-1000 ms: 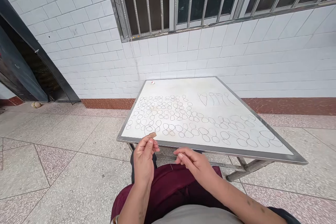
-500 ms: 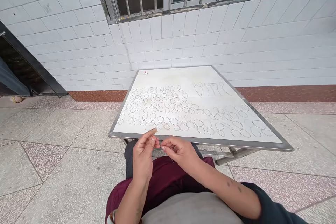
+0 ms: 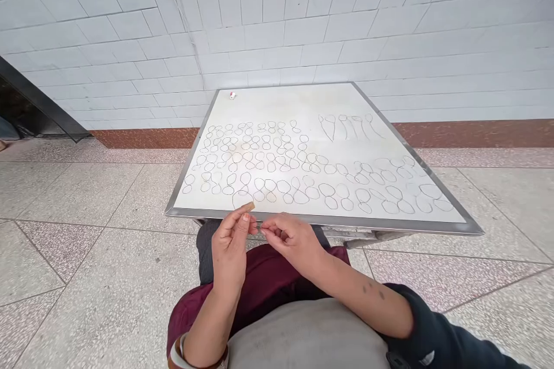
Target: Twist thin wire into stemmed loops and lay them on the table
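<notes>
Above the near edge of the white table (image 3: pixel 277 105), my left hand (image 3: pixel 230 245) pinches with thumb and fingers, a tan wrap on its index fingertip. My right hand (image 3: pixel 294 241) is closed in a pinch close beside it. Between their fingertips is a short bit of thin dark strand (image 3: pixel 258 227), mostly hidden by the fingers; whether it is wire or thread I cannot tell. Many thin dark figure-eight loops (image 3: pixel 264 189) lie in rows on the table. Toward the back right lie several single loops with long tails (image 3: pixel 343 121).
A small white and red object (image 3: pixel 232 95) sits in the table's far left corner. Grey metal trim (image 3: pixel 329 219) edges the table. Behind it stands a white tiled wall (image 3: pixel 277 34), with a dark doorway (image 3: pixel 30 109) at left. My lap is under the near edge.
The view has tipped downward, so the table appears higher and the window is mostly out of sight. Both hands remain pinched together at nearly the same spot by the table's edge.
</notes>
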The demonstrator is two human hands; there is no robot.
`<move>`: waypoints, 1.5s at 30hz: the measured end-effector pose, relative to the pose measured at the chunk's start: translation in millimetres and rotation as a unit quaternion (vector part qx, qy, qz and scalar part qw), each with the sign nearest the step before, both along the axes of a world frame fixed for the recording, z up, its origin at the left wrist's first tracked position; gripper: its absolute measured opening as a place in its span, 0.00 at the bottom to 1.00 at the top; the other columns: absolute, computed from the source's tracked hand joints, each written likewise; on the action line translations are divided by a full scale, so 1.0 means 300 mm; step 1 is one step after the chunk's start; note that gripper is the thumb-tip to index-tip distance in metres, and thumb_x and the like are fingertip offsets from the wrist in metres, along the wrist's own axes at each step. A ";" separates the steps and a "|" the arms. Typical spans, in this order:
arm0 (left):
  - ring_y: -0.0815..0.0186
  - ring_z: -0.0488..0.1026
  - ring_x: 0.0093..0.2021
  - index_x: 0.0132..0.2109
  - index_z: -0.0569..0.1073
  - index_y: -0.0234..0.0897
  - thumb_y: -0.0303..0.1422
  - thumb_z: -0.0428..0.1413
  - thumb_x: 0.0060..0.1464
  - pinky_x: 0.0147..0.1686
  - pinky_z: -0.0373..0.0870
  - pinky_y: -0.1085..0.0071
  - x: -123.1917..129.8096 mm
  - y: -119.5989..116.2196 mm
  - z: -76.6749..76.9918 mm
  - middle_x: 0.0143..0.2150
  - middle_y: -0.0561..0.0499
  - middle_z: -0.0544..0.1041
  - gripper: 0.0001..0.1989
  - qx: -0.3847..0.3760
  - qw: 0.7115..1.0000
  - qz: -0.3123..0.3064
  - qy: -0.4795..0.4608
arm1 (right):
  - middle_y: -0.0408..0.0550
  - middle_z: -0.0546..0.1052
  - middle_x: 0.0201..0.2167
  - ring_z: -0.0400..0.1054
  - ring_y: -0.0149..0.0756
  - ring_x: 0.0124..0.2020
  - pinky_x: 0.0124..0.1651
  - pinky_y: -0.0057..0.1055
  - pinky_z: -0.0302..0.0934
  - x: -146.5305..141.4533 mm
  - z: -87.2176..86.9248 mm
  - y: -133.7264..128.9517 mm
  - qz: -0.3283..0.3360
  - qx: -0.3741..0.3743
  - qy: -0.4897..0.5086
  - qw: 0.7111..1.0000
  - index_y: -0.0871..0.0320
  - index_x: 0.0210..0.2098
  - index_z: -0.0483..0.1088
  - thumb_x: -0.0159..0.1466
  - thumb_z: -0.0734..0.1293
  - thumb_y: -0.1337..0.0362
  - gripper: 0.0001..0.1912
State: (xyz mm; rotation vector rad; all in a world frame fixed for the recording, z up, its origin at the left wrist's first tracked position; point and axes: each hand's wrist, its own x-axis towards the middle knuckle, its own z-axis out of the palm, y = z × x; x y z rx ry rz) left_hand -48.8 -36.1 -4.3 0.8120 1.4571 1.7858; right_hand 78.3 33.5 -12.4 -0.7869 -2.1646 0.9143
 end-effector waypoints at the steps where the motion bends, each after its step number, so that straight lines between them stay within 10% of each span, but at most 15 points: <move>1: 0.69 0.70 0.34 0.47 0.78 0.39 0.37 0.57 0.58 0.39 0.70 0.70 -0.001 0.005 -0.004 0.35 0.50 0.75 0.13 0.000 1.000 0.007 0.000 | 0.43 0.75 0.27 0.68 0.34 0.31 0.35 0.29 0.60 0.000 -0.004 0.003 0.000 0.004 -0.006 1.000 0.55 0.33 0.71 0.63 0.64 0.70 0.05; 25: 0.70 0.70 0.34 0.40 0.81 0.37 0.38 0.61 0.53 0.34 0.69 0.72 -0.023 0.078 -0.054 0.46 0.46 0.77 0.11 -0.009 0.994 0.079 -0.081 | 0.48 0.77 0.34 0.70 0.37 0.35 0.40 0.35 0.65 0.029 -0.120 0.024 0.093 0.044 -0.009 0.995 0.56 0.40 0.70 0.68 0.60 0.68 0.07; 34: 0.71 0.66 0.33 0.50 0.78 0.40 0.37 0.58 0.56 0.39 0.65 0.73 0.007 0.050 -0.043 0.36 0.52 0.74 0.15 -0.027 0.999 -0.027 -0.029 | 0.40 0.71 0.30 0.59 0.25 0.19 0.23 0.26 0.59 -0.006 0.030 0.111 0.031 -0.295 0.118 0.948 0.54 0.43 0.69 0.63 0.65 0.55 0.12; 45: 0.72 0.67 0.30 0.67 0.56 0.46 0.36 0.60 0.55 0.39 0.67 0.73 0.035 0.050 -0.020 0.27 0.59 0.69 0.35 -0.002 0.996 -0.006 -0.090 | 0.40 0.70 0.26 0.64 0.29 0.26 0.24 0.25 0.59 -0.049 0.011 0.090 0.052 -0.356 0.204 0.910 0.55 0.36 0.70 0.57 0.70 0.52 0.15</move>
